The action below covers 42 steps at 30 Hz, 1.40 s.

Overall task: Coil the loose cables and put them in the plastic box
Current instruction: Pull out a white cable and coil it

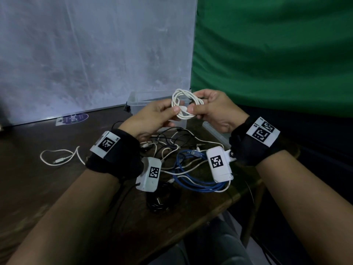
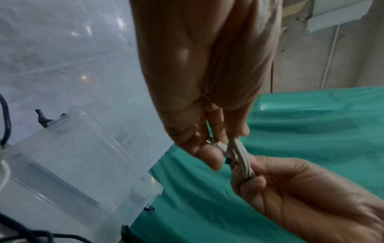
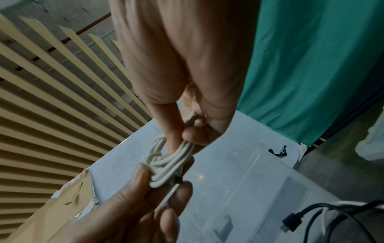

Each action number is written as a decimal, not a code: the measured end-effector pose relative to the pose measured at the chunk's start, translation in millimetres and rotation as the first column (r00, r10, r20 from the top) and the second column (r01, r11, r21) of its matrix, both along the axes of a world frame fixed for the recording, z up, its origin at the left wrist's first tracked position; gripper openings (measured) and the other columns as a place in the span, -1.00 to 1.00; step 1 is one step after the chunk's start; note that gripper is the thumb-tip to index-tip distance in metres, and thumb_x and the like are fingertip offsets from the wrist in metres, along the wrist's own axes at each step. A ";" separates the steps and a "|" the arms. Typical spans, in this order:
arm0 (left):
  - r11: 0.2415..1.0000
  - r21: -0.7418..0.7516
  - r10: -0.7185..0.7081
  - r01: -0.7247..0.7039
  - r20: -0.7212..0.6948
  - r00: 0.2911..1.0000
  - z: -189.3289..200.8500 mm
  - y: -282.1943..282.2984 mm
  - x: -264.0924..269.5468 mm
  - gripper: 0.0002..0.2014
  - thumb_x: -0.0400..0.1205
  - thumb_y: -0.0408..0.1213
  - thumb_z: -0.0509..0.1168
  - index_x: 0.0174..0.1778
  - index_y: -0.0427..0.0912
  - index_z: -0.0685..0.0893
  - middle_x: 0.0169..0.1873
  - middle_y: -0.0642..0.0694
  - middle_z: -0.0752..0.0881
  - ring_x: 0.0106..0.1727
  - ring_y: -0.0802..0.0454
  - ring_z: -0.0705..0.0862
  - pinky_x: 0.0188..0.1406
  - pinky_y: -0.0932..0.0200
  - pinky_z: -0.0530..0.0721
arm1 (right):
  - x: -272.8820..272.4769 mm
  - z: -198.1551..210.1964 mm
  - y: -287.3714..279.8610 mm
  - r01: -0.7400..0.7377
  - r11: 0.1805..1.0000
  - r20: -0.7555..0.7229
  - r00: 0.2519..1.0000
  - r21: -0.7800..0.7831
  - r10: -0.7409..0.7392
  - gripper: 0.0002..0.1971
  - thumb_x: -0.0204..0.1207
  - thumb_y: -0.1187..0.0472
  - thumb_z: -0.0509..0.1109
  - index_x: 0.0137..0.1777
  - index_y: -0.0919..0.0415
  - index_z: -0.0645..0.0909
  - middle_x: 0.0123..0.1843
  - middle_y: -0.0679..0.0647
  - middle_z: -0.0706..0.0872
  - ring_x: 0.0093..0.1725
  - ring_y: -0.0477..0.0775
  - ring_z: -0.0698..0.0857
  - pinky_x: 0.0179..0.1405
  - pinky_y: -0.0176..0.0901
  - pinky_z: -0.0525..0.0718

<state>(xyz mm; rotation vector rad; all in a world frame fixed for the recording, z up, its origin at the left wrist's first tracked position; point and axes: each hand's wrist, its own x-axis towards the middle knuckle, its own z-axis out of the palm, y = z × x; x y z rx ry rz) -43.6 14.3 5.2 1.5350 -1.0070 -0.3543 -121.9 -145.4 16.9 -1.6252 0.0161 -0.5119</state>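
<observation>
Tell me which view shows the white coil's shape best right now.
The head view: the white coil shows as whole round loops held between the left hand and right hand, above the plastic box. The left wrist view shows only a short bundled stretch and a connector; the right wrist view shows several strands edge-on between the fingers.

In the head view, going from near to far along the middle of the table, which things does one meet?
Black cable bundle → blue cable → tangle of thin black and white cables → white coil held in both hands → plastic box.
</observation>
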 end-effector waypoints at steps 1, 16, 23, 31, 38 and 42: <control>1.000 -0.014 0.007 -0.007 0.012 1.000 -0.7 -0.9 -0.3 -0.80 0.72 -0.35 0.15 0.15 -0.08 0.63 -0.09 0.05 0.73 -0.17 0.29 0.69 -0.20 0.44 0.64 | -0.5 0.5 -0.5 -0.008 1.000 -0.002 1.000 0.014 0.008 -0.75 0.38 0.62 0.42 -0.07 0.30 0.60 -0.35 0.00 0.75 -0.49 -0.16 0.65 -0.57 -0.40 0.51; 0.966 -0.140 0.222 -0.218 0.011 0.975 -2.1 -5.3 -0.9 -0.78 0.67 -0.30 0.25 -0.30 -0.22 0.60 -0.46 -0.12 0.62 -0.57 0.26 0.61 -0.56 0.47 0.51 | -2.6 1.8 -1.0 -0.097 0.992 0.018 0.995 0.078 0.096 -0.66 0.37 0.61 0.42 0.13 0.39 0.59 -0.34 0.03 0.79 -0.40 -0.10 0.72 -0.41 -0.36 0.66; 0.993 -0.051 0.115 -0.110 0.089 0.989 -4.0 -5.1 1.8 -0.89 0.69 -0.32 0.22 -0.16 -0.15 0.57 -0.26 -0.08 0.67 -0.39 0.24 0.67 -0.39 0.37 0.57 | -1.6 0.3 -1.4 -0.041 0.999 0.017 0.999 0.021 0.041 -0.64 0.35 0.59 0.46 0.15 0.38 0.65 -0.33 0.01 0.79 -0.38 -0.09 0.68 -0.47 -0.37 0.57; 0.996 0.021 0.085 -0.092 0.210 0.974 0.1 -0.1 -2.2 -0.83 0.73 -0.25 0.13 0.13 -0.09 0.61 -0.14 0.05 0.69 -0.21 0.38 0.61 -0.22 0.51 0.49 | 1.7 -2.7 2.2 0.001 1.000 -0.035 0.999 -0.025 -0.002 -0.53 0.36 0.63 0.43 0.30 0.53 0.57 -0.28 0.09 0.72 -0.49 -0.20 0.62 -0.56 -0.41 0.49; 0.998 0.019 0.051 -0.055 0.147 0.988 -3.4 1.1 0.4 -0.80 0.71 -0.17 0.16 -0.08 0.03 0.70 -0.37 0.19 0.75 -0.32 0.33 0.64 -0.24 0.36 0.64 | -0.2 0.5 2.9 -0.001 1.000 -0.023 1.000 0.021 0.002 -0.58 0.38 0.62 0.42 0.26 0.53 0.56 -0.24 0.13 0.74 -0.48 -0.16 0.61 -0.57 -0.41 0.47; 0.997 0.003 0.075 -0.076 0.043 0.996 -3.8 -2.6 0.8 -0.73 0.70 -0.13 0.18 0.00 -0.21 0.71 -0.39 0.07 0.74 -0.39 0.26 0.66 -0.34 0.37 0.65 | -1.0 -1.1 4.0 0.013 0.998 -0.008 1.000 0.060 -0.013 -0.64 0.38 0.62 0.42 0.20 0.54 0.58 -0.40 -0.01 0.75 -0.55 -0.19 0.59 -0.57 -0.41 0.49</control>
